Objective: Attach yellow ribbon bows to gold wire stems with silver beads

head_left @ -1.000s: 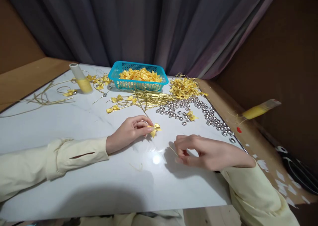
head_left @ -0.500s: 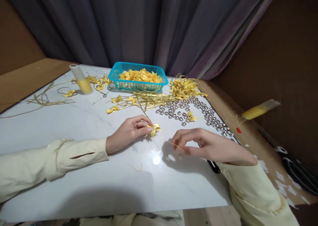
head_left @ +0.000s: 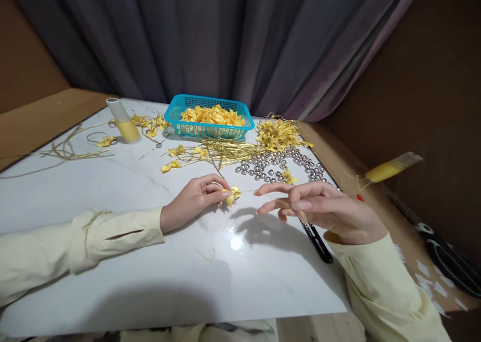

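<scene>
A small yellow ribbon bow point(head_left: 233, 195) is pinched between the thumb and fingers of my left hand point(head_left: 201, 197), just above the white tabletop. From the bow a thin gold thread point(head_left: 248, 191) runs toward my right hand point(head_left: 319, 206). That hand is raised to the right, its thumb pressed to its fingers on the thread, with the other fingers stretched toward the bow. Below it, partly covered, lies a black-handled tool point(head_left: 318, 242); its tip is hidden. Silver heart-shaped beads point(head_left: 263, 165) are scattered behind both hands.
A blue basket point(head_left: 210, 130) of yellow ribbon pieces stands at the back. Gold cords point(head_left: 236, 151) and a pile of finished-looking bows point(head_left: 278, 133) lie near it. One thread spool point(head_left: 126, 124) stands left; another spool point(head_left: 394, 167) lies right, by large black-handled scissors point(head_left: 451, 259).
My right hand has moved right and its fingers have spread out, drawing the thread straight from the bow. More of the black-handled tool shows. My left hand has hardly moved.
</scene>
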`<action>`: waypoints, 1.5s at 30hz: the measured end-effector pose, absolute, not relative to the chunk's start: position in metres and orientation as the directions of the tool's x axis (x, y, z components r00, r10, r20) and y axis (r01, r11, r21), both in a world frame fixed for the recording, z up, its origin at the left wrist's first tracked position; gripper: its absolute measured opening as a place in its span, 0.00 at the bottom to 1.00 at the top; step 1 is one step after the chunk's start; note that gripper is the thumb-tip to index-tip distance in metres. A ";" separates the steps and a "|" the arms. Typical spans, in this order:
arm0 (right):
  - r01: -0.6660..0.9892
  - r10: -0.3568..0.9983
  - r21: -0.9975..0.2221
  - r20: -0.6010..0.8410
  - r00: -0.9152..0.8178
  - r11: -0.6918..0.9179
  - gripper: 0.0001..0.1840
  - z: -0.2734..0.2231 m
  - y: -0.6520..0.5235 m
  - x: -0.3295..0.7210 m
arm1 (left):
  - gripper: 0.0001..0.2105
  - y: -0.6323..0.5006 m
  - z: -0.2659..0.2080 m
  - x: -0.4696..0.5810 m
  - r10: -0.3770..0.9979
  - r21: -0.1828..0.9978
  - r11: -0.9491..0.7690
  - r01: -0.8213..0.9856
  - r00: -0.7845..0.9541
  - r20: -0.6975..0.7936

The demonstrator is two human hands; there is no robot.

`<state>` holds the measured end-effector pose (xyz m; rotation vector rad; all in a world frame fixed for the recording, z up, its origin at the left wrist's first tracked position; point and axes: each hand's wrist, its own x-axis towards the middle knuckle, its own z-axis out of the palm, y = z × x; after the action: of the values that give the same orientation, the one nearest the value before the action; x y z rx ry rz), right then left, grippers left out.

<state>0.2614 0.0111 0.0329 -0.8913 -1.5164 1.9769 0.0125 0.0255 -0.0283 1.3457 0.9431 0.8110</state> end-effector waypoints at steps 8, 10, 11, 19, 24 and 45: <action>-0.012 0.763 -0.969 -0.188 -0.618 -0.247 0.09 0.037 0.012 0.261 | 0.07 0.027 -0.030 0.013 0.909 0.994 0.106 0.022 0.403 -0.106; 0.010 0.790 -0.972 -0.197 -0.580 -0.235 0.09 0.037 0.012 0.261 | 0.07 0.028 -0.031 0.013 0.909 0.994 0.107 0.020 0.403 -0.106; 0.010 0.799 -0.973 -0.196 -0.569 -0.232 0.09 0.037 0.012 0.262 | 0.07 0.028 -0.031 0.013 0.910 0.994 0.107 0.021 0.401 -0.106; 0.019 0.784 -0.964 -0.227 -0.578 -0.265 0.04 0.031 0.019 0.265 | 0.08 0.029 -0.034 0.014 0.910 0.994 0.110 -0.009 0.404 -0.097; 0.133 0.699 -0.943 -0.317 -0.641 -0.305 0.07 0.034 0.017 0.271 | 0.08 0.029 -0.033 0.015 0.919 0.993 0.119 -0.012 0.380 -0.106; 0.044 0.773 -0.959 -0.252 -0.582 -0.279 0.09 0.036 0.014 0.289 | 0.08 0.031 -0.033 0.015 0.916 0.990 0.140 -0.016 0.382 -0.123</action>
<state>0.2894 0.0136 0.0363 -1.0216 -1.4686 1.9125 0.0154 0.0307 -0.0335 1.2408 0.9502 0.8461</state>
